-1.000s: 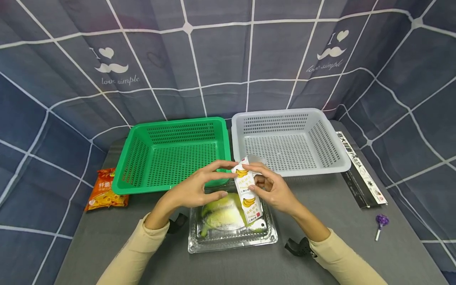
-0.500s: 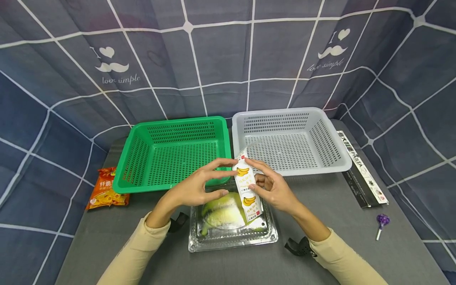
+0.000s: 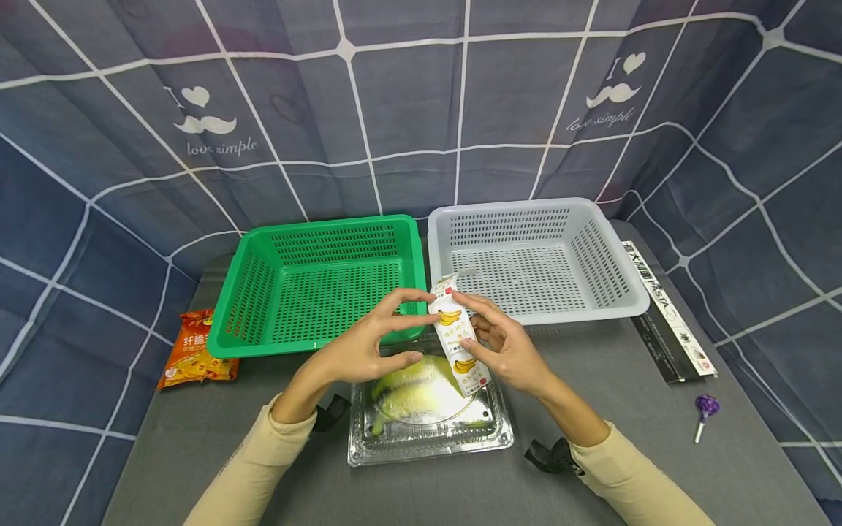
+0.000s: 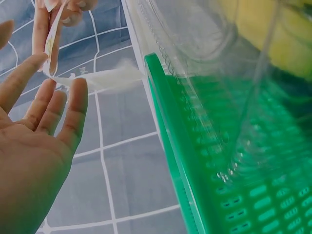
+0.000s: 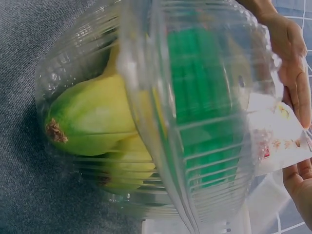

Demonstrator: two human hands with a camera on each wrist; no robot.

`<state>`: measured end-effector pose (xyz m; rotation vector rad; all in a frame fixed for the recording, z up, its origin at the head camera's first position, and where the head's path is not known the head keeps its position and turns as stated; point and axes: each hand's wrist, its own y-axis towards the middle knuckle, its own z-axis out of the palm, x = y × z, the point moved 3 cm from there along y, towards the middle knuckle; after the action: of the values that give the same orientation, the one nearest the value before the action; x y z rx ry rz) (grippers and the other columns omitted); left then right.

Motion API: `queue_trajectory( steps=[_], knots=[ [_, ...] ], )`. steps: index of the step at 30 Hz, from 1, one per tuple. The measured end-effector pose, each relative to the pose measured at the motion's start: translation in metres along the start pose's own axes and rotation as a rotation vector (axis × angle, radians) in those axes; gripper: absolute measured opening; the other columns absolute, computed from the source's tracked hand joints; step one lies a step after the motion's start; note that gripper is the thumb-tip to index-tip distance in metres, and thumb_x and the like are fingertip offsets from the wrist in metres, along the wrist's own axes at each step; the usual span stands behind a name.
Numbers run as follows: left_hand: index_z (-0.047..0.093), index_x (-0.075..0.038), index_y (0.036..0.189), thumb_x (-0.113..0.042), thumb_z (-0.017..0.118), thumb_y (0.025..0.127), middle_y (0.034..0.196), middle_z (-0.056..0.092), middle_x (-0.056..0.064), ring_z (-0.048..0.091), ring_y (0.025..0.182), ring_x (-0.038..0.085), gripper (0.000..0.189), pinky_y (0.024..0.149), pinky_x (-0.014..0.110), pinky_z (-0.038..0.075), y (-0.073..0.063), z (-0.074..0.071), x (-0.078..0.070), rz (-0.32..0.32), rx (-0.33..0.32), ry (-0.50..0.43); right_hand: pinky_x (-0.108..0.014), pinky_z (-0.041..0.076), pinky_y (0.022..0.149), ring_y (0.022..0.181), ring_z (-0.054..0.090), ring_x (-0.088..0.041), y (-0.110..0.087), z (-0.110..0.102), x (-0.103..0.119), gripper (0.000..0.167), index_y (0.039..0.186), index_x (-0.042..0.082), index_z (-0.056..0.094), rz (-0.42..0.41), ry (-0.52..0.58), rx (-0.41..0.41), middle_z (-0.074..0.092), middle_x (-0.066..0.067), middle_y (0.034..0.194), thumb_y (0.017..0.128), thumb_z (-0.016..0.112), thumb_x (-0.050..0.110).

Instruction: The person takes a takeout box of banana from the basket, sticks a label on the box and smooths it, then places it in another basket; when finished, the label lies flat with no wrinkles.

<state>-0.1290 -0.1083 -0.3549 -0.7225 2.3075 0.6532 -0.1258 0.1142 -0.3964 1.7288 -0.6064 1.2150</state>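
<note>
Though plain, table beside gridded curtain.

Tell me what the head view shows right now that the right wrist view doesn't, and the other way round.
Only the head view shows the orange snack bag, the purple lollipop and the long PASTA box.

Only the right wrist view shows the brown end of a green-yellow fruit, seen through the side of the clear container.

Both show that container with fruit inside, the green basket, the white banana-print strip, the left hand and the right hand.
</note>
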Motion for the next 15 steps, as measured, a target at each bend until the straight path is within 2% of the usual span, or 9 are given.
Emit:
queue_trajectory(
  steps=[8, 15],
  knots=[
    [0.057, -0.009, 0.138, -0.013, 0.071, 0.088, 0.146, 0.039, 0.008, 0.032, 0.137, 0.027, 0.051, 0.105, 0.058, 0.035, 0.0016, 0.0032, -0.001, 0.047, -0.009, -0.025, -0.025, 0.051, 0.091, 0.105, 0.057, -0.015, 0.0013, 0.0024, 0.0, 0.064, 0.148, -0.003, 0.037, 0.007, 0.025, 0.005, 0.035, -0.022, 0.147, 0.089, 0.058, -0.015],
    [0.053, -0.003, 0.141, -0.007, 0.07, 0.089, 0.144, 0.039, 0.009, 0.036, 0.136, 0.026, 0.055, 0.108, 0.047, 0.038, 0.0006, 0.0051, -0.0009, 0.081, 0.0, -0.154, -0.028, 0.053, 0.091, 0.108, 0.059, -0.017, 0.0015, 0.0024, -0.0022, 0.065, 0.148, -0.004, 0.036, 0.003, 0.033, 0.01, 0.034, -0.023, 0.147, 0.089, 0.057, -0.015]
  ],
)
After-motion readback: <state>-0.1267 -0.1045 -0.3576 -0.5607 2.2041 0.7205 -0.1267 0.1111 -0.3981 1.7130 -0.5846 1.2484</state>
